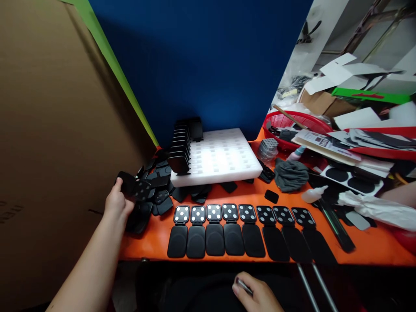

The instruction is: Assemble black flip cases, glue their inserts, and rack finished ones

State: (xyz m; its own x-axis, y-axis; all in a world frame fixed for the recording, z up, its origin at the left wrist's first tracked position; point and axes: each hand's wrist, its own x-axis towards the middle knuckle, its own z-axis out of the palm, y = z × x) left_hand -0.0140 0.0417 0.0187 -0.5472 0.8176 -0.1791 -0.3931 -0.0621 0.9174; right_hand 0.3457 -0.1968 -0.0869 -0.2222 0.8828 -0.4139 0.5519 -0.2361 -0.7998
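At the left of the table my left hand [118, 198] is closed on a black hinged piece [127, 183], above a heap of similar loose black parts [162, 182]. A square plate with dots shows beside its fingers. Low in the view, in front of the table edge, my right hand [256, 292] is closed around a thin silver rod-like tool [243, 286], mostly hidden by the fingers. Between the hands lies a row of several black hinged pieces [215, 239], unfolded flat. Their upper square plates [229, 212] carry pale round dots.
Behind the row stands a white slotted foam block [221, 173] with black pieces upright along its left side. To the right are a grey cloth [290, 174], a small white dropper bottle [314, 194] and a red basket [297, 119]. A cardboard sheet [65, 130] walls the left.
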